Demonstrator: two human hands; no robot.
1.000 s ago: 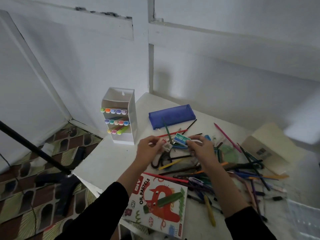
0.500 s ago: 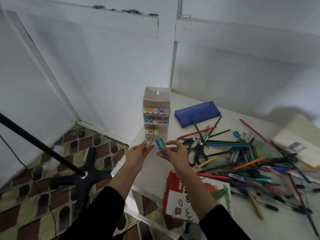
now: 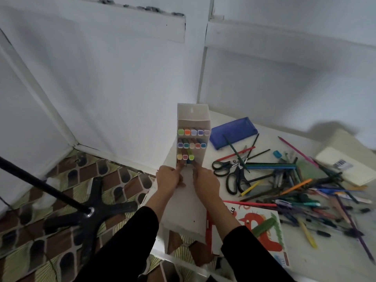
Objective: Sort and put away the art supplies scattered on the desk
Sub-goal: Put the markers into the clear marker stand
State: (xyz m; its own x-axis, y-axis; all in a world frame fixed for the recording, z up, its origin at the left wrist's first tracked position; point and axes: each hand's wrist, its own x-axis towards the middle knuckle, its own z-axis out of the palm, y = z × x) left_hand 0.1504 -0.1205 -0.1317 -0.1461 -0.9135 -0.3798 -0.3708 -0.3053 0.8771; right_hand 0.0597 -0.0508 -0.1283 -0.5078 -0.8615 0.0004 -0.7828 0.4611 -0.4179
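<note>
A white marker organizer (image 3: 192,119) stands at the desk's left corner, with rows of coloured marker caps in it. Both hands reach into its bottom slot. My left hand (image 3: 169,178) has its fingers curled at the slot's left side, and what it holds is hidden. My right hand (image 3: 205,180) points its fingertips into the slot, where a bit of the small teal box (image 3: 189,161) shows. Loose pencils and pens (image 3: 295,186) lie in a heap on the right, with black scissors (image 3: 234,174) at its near-left edge.
A blue pencil case (image 3: 234,132) lies behind the heap and an oil pastels box (image 3: 262,226) lies in front. A cream box (image 3: 345,159) sits far right. The desk edge (image 3: 183,231) drops off just left of my arms, over a black stand base (image 3: 89,212) on the floor.
Both hands have carried the teal box and a small pale item from the pencil heap leftwards to the organizer's bottom slot. My head has turned left with them.
</note>
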